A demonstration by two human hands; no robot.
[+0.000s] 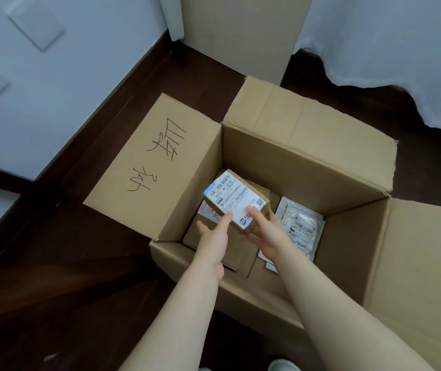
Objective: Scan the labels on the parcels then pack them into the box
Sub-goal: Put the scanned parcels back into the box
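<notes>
A large open cardboard box (pixel 307 167) stands on the dark floor with its flaps spread. Inside it I hold a small brown parcel (pixel 236 198) with a white shipping label on top. My left hand (pixel 215 234) grips its near left corner and my right hand (pixel 263 230) grips its near right side. The parcel hovers tilted above other brown parcels (pixel 224 250) at the box's bottom. A white plastic mailer (pixel 302 227) with a label lies in the box at the right.
The left flap (pixel 155 159) carries handwritten black characters. A tall flat cardboard sheet (pixel 243 33) leans at the back. White fabric (pixel 391 49) hangs at the right, a white wall (pixel 40 76) runs along the left. A shoe tip (pixel 283 365) shows at the bottom edge.
</notes>
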